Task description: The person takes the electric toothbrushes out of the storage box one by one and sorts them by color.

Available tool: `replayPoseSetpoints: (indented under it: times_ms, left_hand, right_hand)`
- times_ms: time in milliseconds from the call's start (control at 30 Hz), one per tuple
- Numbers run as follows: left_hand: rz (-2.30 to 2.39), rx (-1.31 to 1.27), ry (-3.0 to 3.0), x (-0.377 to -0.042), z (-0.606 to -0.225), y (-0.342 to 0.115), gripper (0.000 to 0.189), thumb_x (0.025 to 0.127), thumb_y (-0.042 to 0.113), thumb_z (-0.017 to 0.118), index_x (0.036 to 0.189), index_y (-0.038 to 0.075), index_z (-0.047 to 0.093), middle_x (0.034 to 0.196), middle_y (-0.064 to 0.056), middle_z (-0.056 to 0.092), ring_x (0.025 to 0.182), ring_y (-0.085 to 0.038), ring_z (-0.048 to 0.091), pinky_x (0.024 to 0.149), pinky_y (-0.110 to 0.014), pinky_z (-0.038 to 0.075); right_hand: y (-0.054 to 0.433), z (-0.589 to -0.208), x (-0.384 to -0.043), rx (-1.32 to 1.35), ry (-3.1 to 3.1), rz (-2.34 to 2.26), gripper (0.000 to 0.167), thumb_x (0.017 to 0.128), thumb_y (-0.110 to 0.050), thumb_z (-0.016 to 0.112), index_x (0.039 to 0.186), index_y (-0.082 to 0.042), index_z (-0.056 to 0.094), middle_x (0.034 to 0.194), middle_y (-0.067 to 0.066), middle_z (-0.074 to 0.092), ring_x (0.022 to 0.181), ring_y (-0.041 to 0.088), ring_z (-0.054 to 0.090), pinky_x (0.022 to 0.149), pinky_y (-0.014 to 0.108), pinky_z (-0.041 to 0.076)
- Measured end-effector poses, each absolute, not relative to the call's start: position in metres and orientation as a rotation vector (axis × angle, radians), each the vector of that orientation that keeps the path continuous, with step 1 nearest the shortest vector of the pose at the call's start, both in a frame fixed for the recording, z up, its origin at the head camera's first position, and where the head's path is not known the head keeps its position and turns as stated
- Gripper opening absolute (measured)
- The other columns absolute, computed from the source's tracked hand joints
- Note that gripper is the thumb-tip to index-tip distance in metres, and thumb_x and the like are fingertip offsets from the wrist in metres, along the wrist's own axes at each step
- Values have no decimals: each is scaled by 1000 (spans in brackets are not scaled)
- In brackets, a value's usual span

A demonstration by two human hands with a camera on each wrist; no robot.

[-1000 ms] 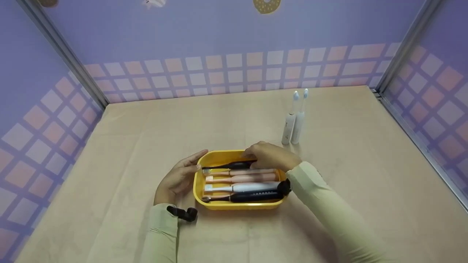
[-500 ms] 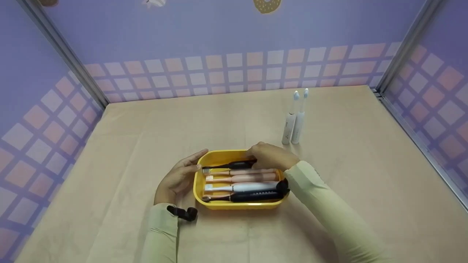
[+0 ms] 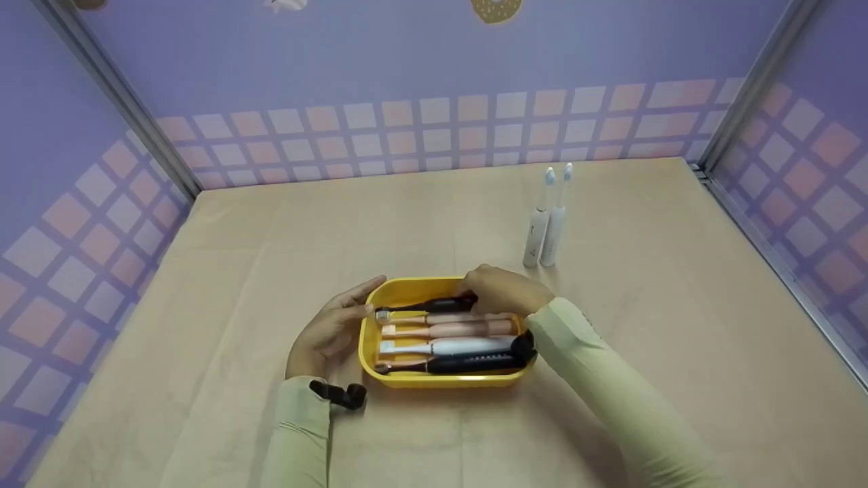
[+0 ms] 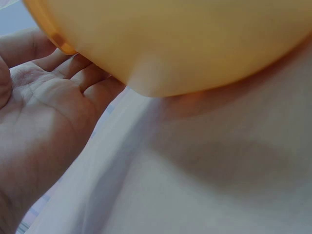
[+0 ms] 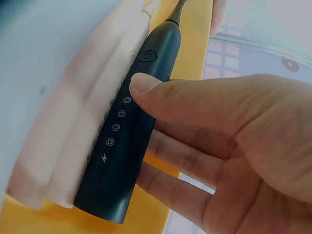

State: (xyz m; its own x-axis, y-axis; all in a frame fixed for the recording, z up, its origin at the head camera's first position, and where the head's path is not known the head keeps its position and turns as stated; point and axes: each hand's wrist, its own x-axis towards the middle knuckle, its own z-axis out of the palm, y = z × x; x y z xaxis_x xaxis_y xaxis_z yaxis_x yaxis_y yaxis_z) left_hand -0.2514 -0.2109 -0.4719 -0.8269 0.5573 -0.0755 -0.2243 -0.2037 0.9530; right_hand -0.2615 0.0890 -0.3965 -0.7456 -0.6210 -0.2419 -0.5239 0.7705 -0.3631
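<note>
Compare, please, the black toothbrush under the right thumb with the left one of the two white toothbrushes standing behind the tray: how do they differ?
Colour: the black toothbrush is dark; the white toothbrush is pale.
Pose: the black toothbrush lies lengthwise in the yellow tray; the white toothbrush stands upright on the table.
Contact: the right hand holds the black toothbrush; no hand touches the white toothbrush.
Shared: both are slender and narrow toward the brush end.

Your left sleeve (image 3: pixel 298 437) is pale yellowish-cream with fine creases, and your right sleeve (image 3: pixel 614 393) matches, kinda wrinkled down the forearm. You've got a black wrist gadget (image 3: pixel 339 395) with a rounded end on your left, plus a black attachment (image 3: pixel 524 346) on your right.
</note>
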Motion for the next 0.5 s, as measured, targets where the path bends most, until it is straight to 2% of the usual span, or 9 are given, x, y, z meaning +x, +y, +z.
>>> replayPoseSetpoints:
  times_ms: [100,167,333,433,500]
  left_hand:
    - [2065,405,1565,-251,-472,-211,59,99,-1,41,153,3,19,147,-9,40,127,-18,49,103,-32,46]
    - [2062,416,1565,-251,-472,-211,59,99,0,41,153,3,18,148,-10,39,128,-18,48,104,-32,46]
    - [2065,416,1552,-251,-471,-211,60,99,0,42,153,3,18,151,-10,36,130,-18,47,106,-33,44]
    - [2072,412,1549,-251,-471,-211,60,98,0,42,153,3,19,148,-8,40,129,-18,48,107,-33,43]
    - [2078,412,1548,-251,-471,-211,59,98,-1,42,153,2,19,145,-6,43,127,-17,50,106,-33,44]
  right_hand:
    - [89,-398,-263,-944,2601,-390,23,82,5,67,102,-7,69,99,4,68,84,16,53,77,31,50]
    - [90,-398,-263,-971,2595,-394,22,81,7,66,97,-7,68,94,5,67,80,16,51,72,30,47]
    - [92,-398,-263,-945,2625,-376,24,80,6,65,97,-10,70,94,1,66,81,16,50,71,30,45]
    - [92,-399,-263,-956,2632,-368,22,79,6,65,95,-9,69,88,2,66,76,16,50,67,29,43]
    - [92,-400,-263,-977,2621,-368,24,79,6,67,98,-7,70,91,3,68,77,15,53,68,29,48]
